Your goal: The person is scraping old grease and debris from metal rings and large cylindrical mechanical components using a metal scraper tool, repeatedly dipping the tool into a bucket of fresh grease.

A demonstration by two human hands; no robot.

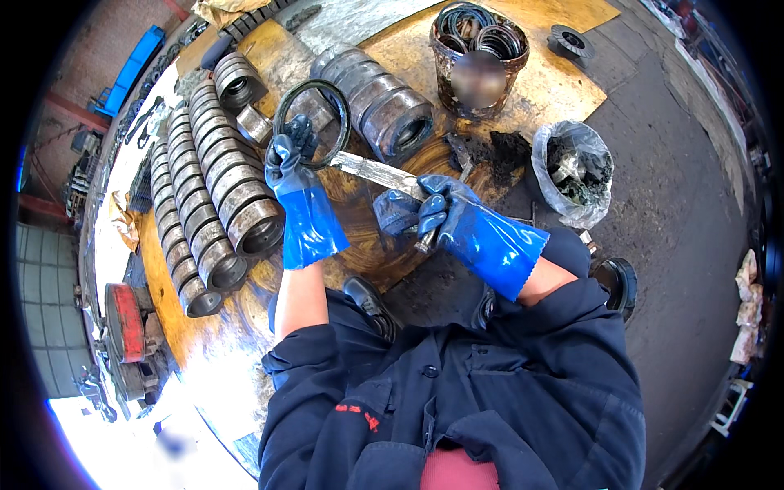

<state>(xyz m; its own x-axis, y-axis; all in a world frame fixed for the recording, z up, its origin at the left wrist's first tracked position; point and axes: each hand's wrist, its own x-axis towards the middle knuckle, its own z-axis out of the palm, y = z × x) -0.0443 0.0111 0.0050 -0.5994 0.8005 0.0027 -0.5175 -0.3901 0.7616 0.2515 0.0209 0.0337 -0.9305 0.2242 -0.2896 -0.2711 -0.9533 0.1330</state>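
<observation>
My left hand point(298, 184), in a blue rubber glove, is closed on the lower left of a dark, greasy ring point(345, 122) and holds it up. The gloved right hand point(457, 216) grips a long, flat, worn metal scraper point(377, 172). Its far end reaches to the ring's lower right edge; whether the two touch, I cannot tell. Beyond the ring lies a row of thick metal rings point(367, 91) on its side. An oily bucket point(445, 69) of dark rings stands farther off. To the right of it is a bin lined with clear plastic point(543, 163), holding dark, dirty waste.
Several long rows of metal rings point(233, 167) lie on the stained board point(572, 86) to the left. A dark spool-like part point(570, 42) rests behind the bucket. Black grime point(508, 153) is heaped near the bin. A red wheel-shaped part point(124, 322) stands at far left.
</observation>
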